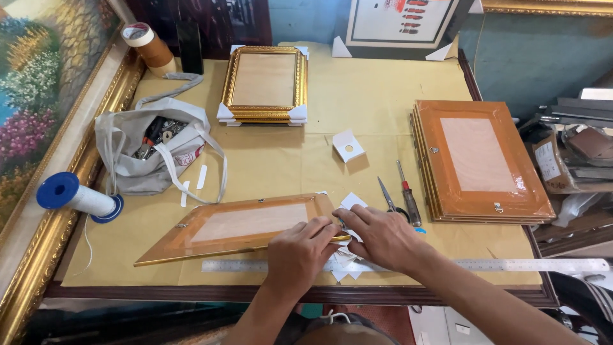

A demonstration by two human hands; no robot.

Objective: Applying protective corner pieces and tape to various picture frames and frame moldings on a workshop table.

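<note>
Two hands meet at lower centre: left hand (299, 250) lies fingers down on the near right corner of a gold picture frame (237, 227), back side up, on the tabletop (377, 89); right hand (378, 236) presses flat w/ fingers together on white corner protectors (350, 203) just beside it. Steel ruler (511, 264) runs along the bottom edge. Scissors (389, 199) & screwdriver (408, 199) sit centre-right, near a stack of frames (479, 163) at right. Gray bag (153, 153) at left.

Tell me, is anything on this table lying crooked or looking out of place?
Only the frame under both hands, left hand and right hand, lies askew to the table edge, over the steel ruler. The other frames sit square.
</note>
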